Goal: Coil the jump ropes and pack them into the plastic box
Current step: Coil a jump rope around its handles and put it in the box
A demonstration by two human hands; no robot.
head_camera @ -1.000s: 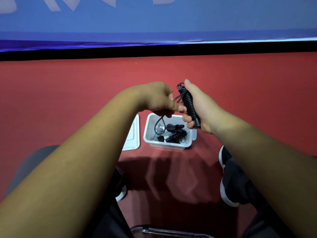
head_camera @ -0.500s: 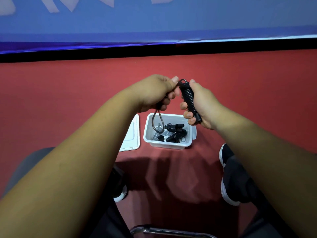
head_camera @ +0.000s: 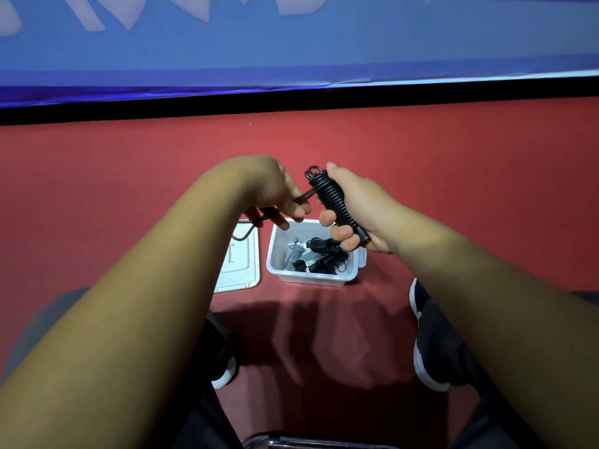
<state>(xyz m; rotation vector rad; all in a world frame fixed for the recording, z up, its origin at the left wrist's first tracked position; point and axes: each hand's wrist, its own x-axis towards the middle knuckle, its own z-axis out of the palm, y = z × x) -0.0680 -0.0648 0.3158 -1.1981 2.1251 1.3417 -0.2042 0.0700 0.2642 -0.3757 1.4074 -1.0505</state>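
- While the right hand [head_camera: 359,205] wraps its grip round a black handle [head_camera: 337,205] wound with rope, the handle tilts, its top end away from the person and its bottom end poking out below the little finger.
- Left hand [head_camera: 275,189]: thumb and fingers are pinched on a black rope [head_camera: 308,193] that runs taut from the top of the handle; the rope passes through the fist and hangs in a loop [head_camera: 243,233] below it, over the lid.
- Both hands are held above the floor, just over the far rim of the box.
- Box [head_camera: 311,277]: white plastic, open, standing on the red floor [head_camera: 453,176]. Inside lie black coiled ropes [head_camera: 325,254] and a grey one [head_camera: 293,259].
- Lid [head_camera: 241,270]: white, flat on the floor just left of the box, partly hidden by the left forearm.
- Shoes [head_camera: 428,338]: black with white soles, one at each side of the floor patch nearest the person.
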